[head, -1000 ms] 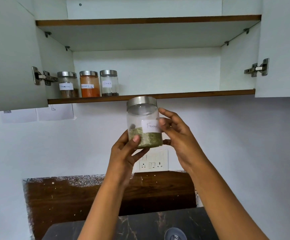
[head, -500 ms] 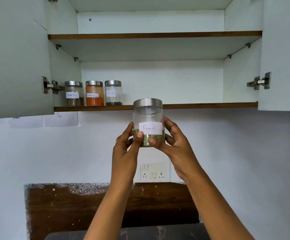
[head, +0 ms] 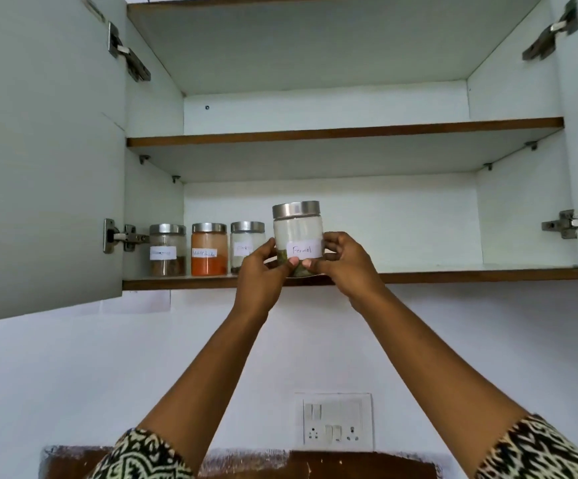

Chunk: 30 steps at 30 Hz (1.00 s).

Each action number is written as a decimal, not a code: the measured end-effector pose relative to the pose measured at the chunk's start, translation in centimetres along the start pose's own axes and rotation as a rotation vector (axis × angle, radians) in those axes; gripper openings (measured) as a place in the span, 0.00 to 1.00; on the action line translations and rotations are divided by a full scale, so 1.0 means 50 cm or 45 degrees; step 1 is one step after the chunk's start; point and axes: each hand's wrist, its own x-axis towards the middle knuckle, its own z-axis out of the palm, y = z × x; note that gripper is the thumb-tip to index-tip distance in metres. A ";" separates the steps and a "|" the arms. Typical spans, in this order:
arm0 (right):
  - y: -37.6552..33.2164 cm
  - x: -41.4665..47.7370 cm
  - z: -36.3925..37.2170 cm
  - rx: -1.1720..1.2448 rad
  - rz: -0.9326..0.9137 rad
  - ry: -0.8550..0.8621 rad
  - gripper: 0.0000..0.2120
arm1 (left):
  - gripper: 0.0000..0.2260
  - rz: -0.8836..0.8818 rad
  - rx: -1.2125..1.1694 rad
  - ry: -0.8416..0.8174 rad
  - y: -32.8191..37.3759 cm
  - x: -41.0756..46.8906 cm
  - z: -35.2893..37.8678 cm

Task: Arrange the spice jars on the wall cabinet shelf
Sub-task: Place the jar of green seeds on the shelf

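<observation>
Both hands clasp the fennel jar [head: 298, 238] between them, left hand [head: 260, 271] and right hand [head: 346, 267] wrapped round its lower half at the bottom shelf's [head: 453, 274] front edge. It's clear glass with a steel lid and a white handwritten label; fingers hide most of the green seeds. Whether its base touches the shelf is unclear. Three jars [head: 208, 248] stand just left of the hands, labels too blurred to read.

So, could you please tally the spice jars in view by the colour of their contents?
Brown: 1, the left jar
Orange: 1, the second jar
Dark, nearly empty: 1, the third jar
Green: 1, the Fennel jar, held by the left hand and right hand
Total: 4 jars
</observation>
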 end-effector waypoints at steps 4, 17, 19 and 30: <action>0.011 0.065 0.032 -0.087 0.054 0.023 0.29 | 0.19 -0.052 0.074 0.008 -0.036 0.079 -0.003; 0.036 0.125 0.070 -0.330 0.195 -0.104 0.25 | 0.17 -0.257 0.239 -0.090 -0.080 0.137 -0.036; 0.033 0.133 0.073 -0.362 0.206 -0.129 0.25 | 0.17 -0.273 0.227 -0.164 -0.081 0.141 -0.033; 0.049 0.161 0.074 -0.353 0.300 -0.168 0.19 | 0.14 -0.544 -0.080 -0.218 -0.082 0.206 -0.035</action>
